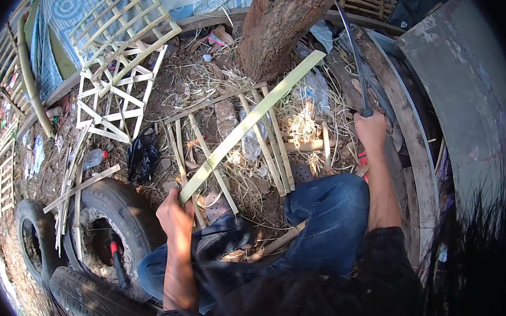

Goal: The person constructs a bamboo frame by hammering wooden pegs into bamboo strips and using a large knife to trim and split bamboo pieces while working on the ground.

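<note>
My left hand (175,215) is closed around the near end of a long, flat bamboo strip (256,123), pale green. The strip slants up and away to the right, its far end before the tree trunk. On the right, my right hand (372,129) grips the dark handle of a machete (353,51), whose long, narrow blade points away from me and upward. The blade is apart from the strip. Below the strip, a bamboo frame of thin sticks (208,161) lies on the ground between my legs and the tree, partly hidden by the strip.
A tree trunk (273,27) rises ahead. Lattice bamboo panels (118,100) lean at the far left. Old tyres (130,205) lie at my left, with bamboo sticks (71,191) on them. Wooden planks (405,130) and a grey board (466,96) stand at the right. Shavings (303,125) litter the ground.
</note>
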Action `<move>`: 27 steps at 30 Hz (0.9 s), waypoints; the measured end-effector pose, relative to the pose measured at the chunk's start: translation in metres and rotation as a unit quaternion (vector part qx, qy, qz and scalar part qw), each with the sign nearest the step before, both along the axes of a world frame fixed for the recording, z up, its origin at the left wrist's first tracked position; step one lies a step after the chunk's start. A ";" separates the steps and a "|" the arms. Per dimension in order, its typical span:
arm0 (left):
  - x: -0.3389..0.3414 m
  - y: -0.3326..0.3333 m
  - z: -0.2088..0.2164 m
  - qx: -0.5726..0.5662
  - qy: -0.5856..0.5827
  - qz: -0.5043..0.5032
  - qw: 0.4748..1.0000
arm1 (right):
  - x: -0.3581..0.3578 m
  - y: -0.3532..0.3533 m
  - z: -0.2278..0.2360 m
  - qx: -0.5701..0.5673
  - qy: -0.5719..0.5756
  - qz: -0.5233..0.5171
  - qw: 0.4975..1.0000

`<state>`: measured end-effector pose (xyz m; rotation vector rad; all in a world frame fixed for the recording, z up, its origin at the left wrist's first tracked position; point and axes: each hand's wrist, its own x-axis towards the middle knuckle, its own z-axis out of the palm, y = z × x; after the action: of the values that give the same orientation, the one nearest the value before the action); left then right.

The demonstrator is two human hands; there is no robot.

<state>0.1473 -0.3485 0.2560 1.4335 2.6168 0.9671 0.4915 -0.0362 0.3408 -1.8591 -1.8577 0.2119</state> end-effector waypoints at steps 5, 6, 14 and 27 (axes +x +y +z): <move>0.001 0.017 0.004 -0.003 -0.043 0.028 0.999 | 0.009 -0.010 -0.011 0.053 0.028 0.030 0.998; 0.005 0.024 0.009 -0.014 -0.079 0.018 0.997 | 0.002 -0.012 -0.009 0.033 0.048 0.056 0.997; 0.030 0.033 -0.015 0.003 -0.361 -0.147 0.921 | -0.047 -0.046 0.000 0.037 -0.048 0.293 0.954; 0.036 0.024 -0.011 -0.068 -0.436 -0.236 0.866 | -0.062 -0.052 -0.002 0.091 -0.060 0.436 0.893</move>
<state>0.1837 -0.3246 0.2453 1.1222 1.5533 1.0029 0.4300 -0.0878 0.3388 -0.8180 -2.5819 0.2097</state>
